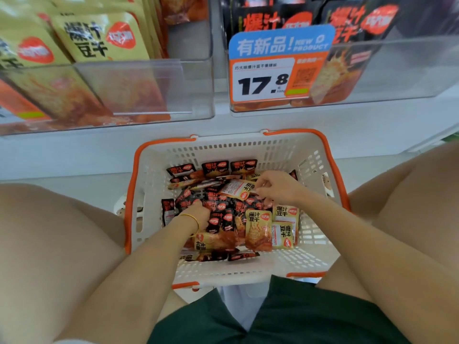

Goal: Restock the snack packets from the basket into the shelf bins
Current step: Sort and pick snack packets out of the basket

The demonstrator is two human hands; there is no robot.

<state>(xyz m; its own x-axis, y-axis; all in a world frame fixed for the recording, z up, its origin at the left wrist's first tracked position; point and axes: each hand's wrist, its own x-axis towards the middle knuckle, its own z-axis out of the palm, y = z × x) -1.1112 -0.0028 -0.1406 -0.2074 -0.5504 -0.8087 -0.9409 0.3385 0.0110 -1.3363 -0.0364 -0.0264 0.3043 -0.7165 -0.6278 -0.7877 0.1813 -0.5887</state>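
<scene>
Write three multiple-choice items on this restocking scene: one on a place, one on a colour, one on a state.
1. Where does the price tag hang? A. right bin B. left bin C. floor
2. What colour is the basket rim? A. blue B. orange C. green
3. What is the right hand doing? A. resting open B. gripping the rim C. pinching a yellow packet
1 A: it fronts the bin of black bags. 2 B: orange edging rings the white walls. 3 C: fingertips close on its edge.
</scene>
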